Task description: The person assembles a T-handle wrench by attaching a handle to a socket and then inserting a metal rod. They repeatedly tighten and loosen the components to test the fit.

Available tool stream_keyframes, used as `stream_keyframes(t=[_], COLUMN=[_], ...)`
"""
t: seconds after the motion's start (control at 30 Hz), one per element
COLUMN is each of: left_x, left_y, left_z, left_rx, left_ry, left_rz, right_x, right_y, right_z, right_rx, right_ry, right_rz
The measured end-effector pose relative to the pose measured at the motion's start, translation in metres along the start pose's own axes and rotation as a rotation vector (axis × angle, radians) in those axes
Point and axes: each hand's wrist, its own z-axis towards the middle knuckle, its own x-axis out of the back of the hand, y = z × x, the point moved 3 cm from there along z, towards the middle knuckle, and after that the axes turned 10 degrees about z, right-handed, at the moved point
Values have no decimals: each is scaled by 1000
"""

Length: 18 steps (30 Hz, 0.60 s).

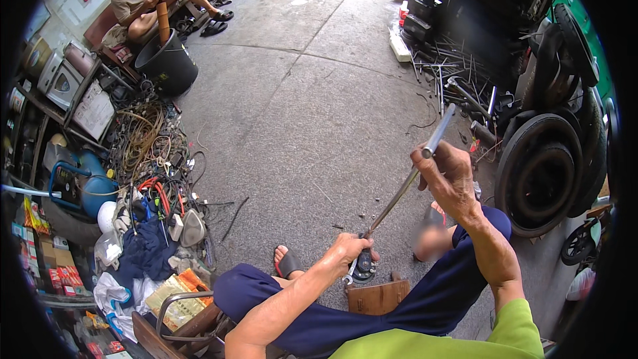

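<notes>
Concrete floor (292, 126) stretching out beyond both hands, and look: right hand (450, 176) clenched round the top of the bar (393, 201), which slants down between the 2 hands! Left hand (347, 247) at its foot, though what it pinches I can't tell; spanner (347, 280) just below, block (379, 298) nearer the body.

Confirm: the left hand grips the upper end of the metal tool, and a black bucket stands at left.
Wrong hand: the head view shows the right hand gripping the upper end of the metal tool. The bucket stands at left.
</notes>
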Motion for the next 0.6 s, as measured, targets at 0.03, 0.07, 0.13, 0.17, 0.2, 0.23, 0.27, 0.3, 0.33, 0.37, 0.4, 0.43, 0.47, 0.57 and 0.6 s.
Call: stream_keyframes(t=[0.03,0.07,0.13,0.17,0.2,0.23,0.27,0.3,0.33,0.37,0.4,0.43,0.47,0.57,0.6], left_x=[-1,-2,0,1,2,2,2,1,1,5,7,7,8,6,5], left_y=[0,0,0,-2,-3,-2,0,2,3,1,2,4,5,9,10], left_z=[-1,-1,-1,0,1,0,-1,-2,-4,-1,0,1,1,-2,-2], left_rx=[-4,-8,-15,-19,-24,-12,-30,-49,-68,-66,-58,-49,-40,-41,-40], left_ry=[-8,-17,19,32,44,54,82,109,136,115,121,129,137,104,92], left_rz=[-24,-46,-13,1,15,-31,-66,-101,-137,-160,-146,-133,-120,-145,-153], right_x=[0,-1,-2,0,1,-1,-3,-5,-5,-5,-5,-7,-9,-5,-5], right_y=[2,1,-1,1,3,1,0,0,2,5,4,5,7,0,0], right_z=[0,0,1,1,1,0,0,0,-1,-1,-2,-4,-5,-3,-2], right_rx=[54,107,133,77,21,-25,10,45,80,104,68,73,78,-94,-131], right_ry=[-17,-32,-22,-25,-27,10,10,10,7,-9,-39,-21,-4,-45,-84], right_rz=[-82,-164,-195,-169,-143,-26,-12,3,17,5,-19,35,88,77,186])
